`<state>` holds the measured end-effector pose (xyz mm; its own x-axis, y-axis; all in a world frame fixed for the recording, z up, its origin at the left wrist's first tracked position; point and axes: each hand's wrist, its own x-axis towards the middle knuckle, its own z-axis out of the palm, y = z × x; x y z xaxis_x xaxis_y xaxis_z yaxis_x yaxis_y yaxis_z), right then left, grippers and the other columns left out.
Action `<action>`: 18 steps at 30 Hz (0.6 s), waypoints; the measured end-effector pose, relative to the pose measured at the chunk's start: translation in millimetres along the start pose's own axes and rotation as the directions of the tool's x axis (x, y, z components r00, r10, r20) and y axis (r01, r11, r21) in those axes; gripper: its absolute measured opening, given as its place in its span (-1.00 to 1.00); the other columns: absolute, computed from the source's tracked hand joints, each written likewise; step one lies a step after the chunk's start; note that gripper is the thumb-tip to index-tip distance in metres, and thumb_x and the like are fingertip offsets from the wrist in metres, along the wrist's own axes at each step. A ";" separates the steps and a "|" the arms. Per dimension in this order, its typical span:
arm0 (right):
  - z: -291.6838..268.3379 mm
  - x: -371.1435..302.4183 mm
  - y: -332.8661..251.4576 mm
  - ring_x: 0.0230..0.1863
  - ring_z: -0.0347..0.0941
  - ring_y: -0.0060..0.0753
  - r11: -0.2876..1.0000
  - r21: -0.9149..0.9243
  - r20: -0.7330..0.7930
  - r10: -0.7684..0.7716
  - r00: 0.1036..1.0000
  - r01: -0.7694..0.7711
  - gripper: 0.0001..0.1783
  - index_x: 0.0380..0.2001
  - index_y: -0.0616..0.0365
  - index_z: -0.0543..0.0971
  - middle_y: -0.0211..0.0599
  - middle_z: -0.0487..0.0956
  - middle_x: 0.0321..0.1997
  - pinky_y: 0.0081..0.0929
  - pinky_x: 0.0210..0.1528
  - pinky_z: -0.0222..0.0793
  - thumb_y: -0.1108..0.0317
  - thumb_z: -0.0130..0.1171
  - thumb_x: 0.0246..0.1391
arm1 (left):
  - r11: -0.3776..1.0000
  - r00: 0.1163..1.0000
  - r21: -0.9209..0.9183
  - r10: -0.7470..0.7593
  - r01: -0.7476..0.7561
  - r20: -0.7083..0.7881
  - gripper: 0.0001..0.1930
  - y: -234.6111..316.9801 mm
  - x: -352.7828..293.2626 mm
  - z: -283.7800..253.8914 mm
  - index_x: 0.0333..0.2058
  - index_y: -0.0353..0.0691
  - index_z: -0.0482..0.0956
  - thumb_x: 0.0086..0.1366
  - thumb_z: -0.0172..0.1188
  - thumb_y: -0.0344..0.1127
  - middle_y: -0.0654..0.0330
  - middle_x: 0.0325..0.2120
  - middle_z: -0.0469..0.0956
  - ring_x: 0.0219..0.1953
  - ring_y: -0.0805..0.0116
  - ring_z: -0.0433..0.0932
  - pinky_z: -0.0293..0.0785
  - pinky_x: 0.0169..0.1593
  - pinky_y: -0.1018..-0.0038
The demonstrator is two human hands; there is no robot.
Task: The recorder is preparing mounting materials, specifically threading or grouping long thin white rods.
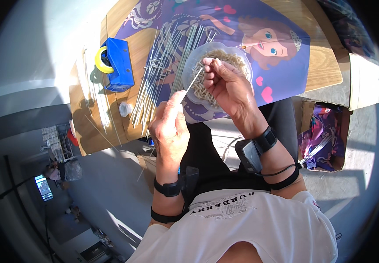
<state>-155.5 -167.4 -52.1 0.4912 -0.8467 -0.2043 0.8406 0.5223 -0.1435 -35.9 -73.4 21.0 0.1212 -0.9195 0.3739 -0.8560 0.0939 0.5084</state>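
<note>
My left hand [169, 127] pinches the lower end of a thin pale stick [192, 83] that slants up to the right. My right hand [229, 87] is closed over the clear plastic bowl [193, 61] and pinches a small tan tube piece at the stick's upper tip. The bowl is full of short tan tube pieces [202, 90]. A pile of long thin sticks [163, 65] lies on the mat just left of the bowl, fanned out lengthwise.
A purple cartoon-printed mat [281, 70] covers the small wooden table [325, 65]. A blue tape dispenser with a yellow roll [115, 63] stands at the left. A small white wad [125, 108] lies near the table edge. An open cardboard box with purple packets [323, 136] sits at the right.
</note>
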 end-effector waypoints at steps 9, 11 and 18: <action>20.1 -6.2 -4.2 -0.47 0.34 -0.62 0.996 -0.087 -0.159 -0.049 0.986 0.035 -0.76 -0.24 0.39 0.48 -0.36 0.48 -0.41 -0.67 -0.38 0.37 0.39 -0.04 0.19 | 0.999 1.000 -0.036 -0.030 0.030 -0.010 -0.72 -2.0 -2.1 1.0 -0.18 -0.34 0.54 0.11 0.06 -0.64 0.06 -0.32 0.59 -0.30 0.32 0.57 0.46 -0.20 0.50; 14.7 -6.0 -4.6 -0.48 0.36 -0.62 0.987 -0.146 -0.075 -0.077 0.994 0.066 -0.78 -0.26 0.39 0.48 -0.30 0.50 -0.41 -0.67 -0.42 0.34 0.41 -0.03 0.18 | 0.999 1.000 -0.029 -0.021 0.021 -0.005 -0.72 -1.2 -1.4 0.6 -0.18 -0.34 0.54 0.11 0.06 -0.64 0.06 -0.32 0.59 -0.30 0.32 0.57 0.46 -0.20 0.51; 3.9 -2.3 -2.1 -0.51 0.36 -0.63 0.974 -0.210 0.021 -0.080 0.997 0.083 -0.87 -0.31 0.37 0.48 -0.20 0.53 -0.39 -0.71 -0.46 0.27 0.50 0.06 0.10 | 0.999 1.000 -0.037 -0.003 0.003 -0.013 -0.72 -0.8 -1.1 0.7 -0.16 -0.34 0.52 0.12 0.05 -0.63 0.06 -0.30 0.59 -0.28 0.33 0.57 0.45 -0.17 0.51</action>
<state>-157.5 -167.0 -47.6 0.4269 -0.8878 -0.1720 0.8118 0.4600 -0.3597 -35.7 -72.8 19.7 0.1305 -0.9148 0.3824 -0.8367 0.1053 0.5374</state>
